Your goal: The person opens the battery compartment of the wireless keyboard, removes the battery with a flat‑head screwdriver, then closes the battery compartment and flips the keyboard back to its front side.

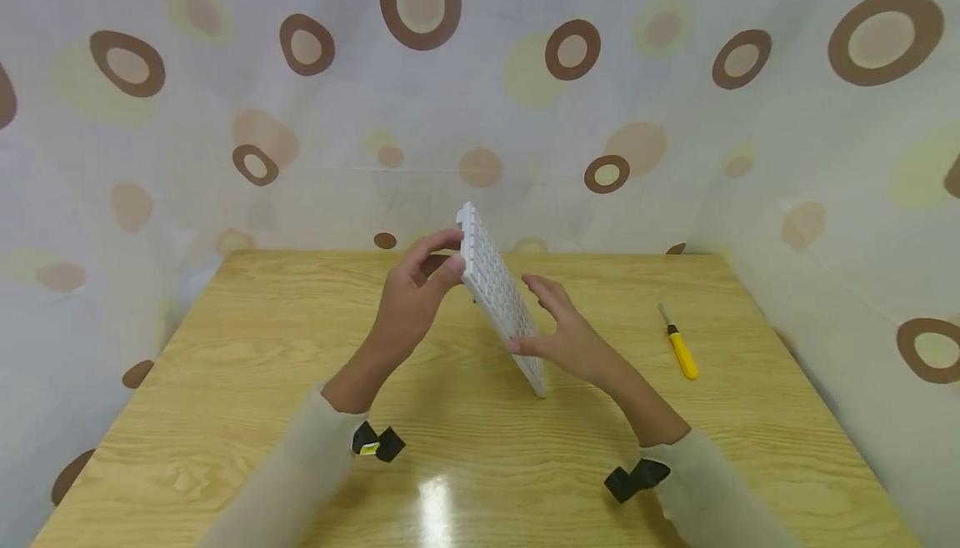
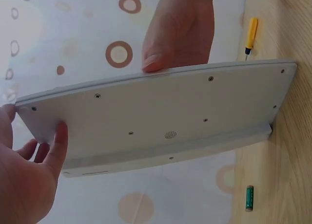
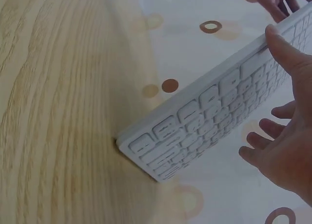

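A white keyboard [image 1: 495, 286] stands tilted on one short end on the table, its keys turned right. My left hand [image 1: 408, 302] pinches its raised end between thumb and fingers. The thumb of my right hand [image 1: 577, 344] touches the keyboard's near long edge, while its other fingers stretch out on the key side, apart from the keys. In the left wrist view the plain back of the keyboard [image 2: 151, 112] shows several small screws and a thicker ridge along one long edge. The right wrist view shows the lower keyboard corner [image 3: 139, 146] against the wood.
A yellow-handled screwdriver [image 1: 681, 350] lies on the wooden table [image 1: 300, 340], right of my right hand. A green battery [image 2: 249, 198] lies on the table on the keyboard's back side. A patterned sheet [image 1: 480, 98] surrounds the back and sides.
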Tool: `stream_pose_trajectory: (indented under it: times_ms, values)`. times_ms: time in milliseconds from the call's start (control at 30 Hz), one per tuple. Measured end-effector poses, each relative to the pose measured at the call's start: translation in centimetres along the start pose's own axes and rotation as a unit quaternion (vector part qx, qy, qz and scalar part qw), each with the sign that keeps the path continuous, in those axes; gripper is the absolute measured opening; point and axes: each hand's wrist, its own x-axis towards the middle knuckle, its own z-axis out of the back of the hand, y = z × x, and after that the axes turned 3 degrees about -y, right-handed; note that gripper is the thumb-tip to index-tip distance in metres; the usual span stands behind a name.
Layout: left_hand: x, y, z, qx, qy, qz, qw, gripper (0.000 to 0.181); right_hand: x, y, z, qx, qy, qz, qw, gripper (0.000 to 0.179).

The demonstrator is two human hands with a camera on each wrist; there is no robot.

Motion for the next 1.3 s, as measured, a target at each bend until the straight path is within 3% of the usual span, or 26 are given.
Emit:
stream_pose_trajectory:
  times_ms: [200, 367, 467, 633, 867, 1100, 1300]
  values:
    - [-1.5, 0.0, 2.3, -0.009, -0.016, 0.036, 0.9992, 0.044, 1.3, -1.7, -0.7, -0.018, 0.067, -0.018, 0.9974, 0.125]
    - [-2.5, 0.0, 3.4, -0.015, -0.028, 0.045, 0.9985, 0.043, 2.3, -2.8, -1.3, -0.008, 0.115, -0.027, 0.9929, 0.132]
    - [-2.8, 0.1, 3.7, -0.024, -0.025, 0.044, 0.9984, 0.044, 2.7, -3.2, -1.5, -0.033, 0.115, -0.019, 0.9926, 0.132]
    - [-3.3, 0.4, 4.5, -0.034, -0.025, 0.061, 0.9972, 0.042, 3.0, -3.1, -1.7, -0.112, 0.075, 0.019, 0.9907, 0.124]
    - [-4.6, 0.9, 5.8, -0.04, -0.032, 0.108, 0.9929, 0.046, 2.8, -2.4, -1.9, -0.253, 0.026, 0.071, 0.9644, 0.118]
    - [-6.3, 1.3, 7.0, -0.02, -0.013, 0.176, 0.9841, 0.05, 2.6, -2.4, -1.3, -0.344, 0.039, 0.08, 0.9347, 0.123]
    - [-8.2, 2.4, 7.7, 0.002, 0.006, 0.239, 0.971, 0.05, 2.5, -2.9, -1.1, -0.396, 0.059, 0.086, 0.9125, 0.127]
